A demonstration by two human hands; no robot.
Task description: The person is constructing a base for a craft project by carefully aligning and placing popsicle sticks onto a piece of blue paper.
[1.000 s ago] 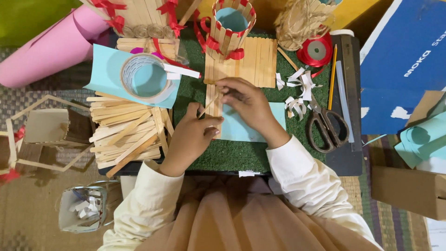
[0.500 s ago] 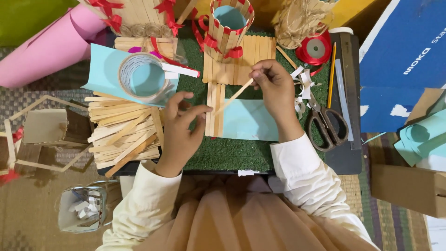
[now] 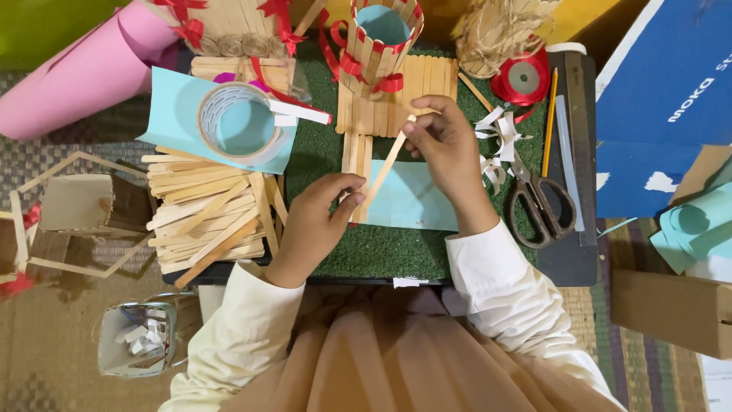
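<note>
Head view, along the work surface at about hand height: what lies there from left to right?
Pile of wooden sticks → left hand → wooden stick → right hand → scissors → blue box.

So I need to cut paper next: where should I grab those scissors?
Take the scissors by the dark looped handles, which lie nearest the person; the blades point away under white paper scraps. Probably come from the right hand side, from above, since they lie flat.

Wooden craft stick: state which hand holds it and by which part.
The right hand pinches the wooden craft stick at its upper end between fingertips. The left hand touches its lower end, on the row of sticks.
</note>
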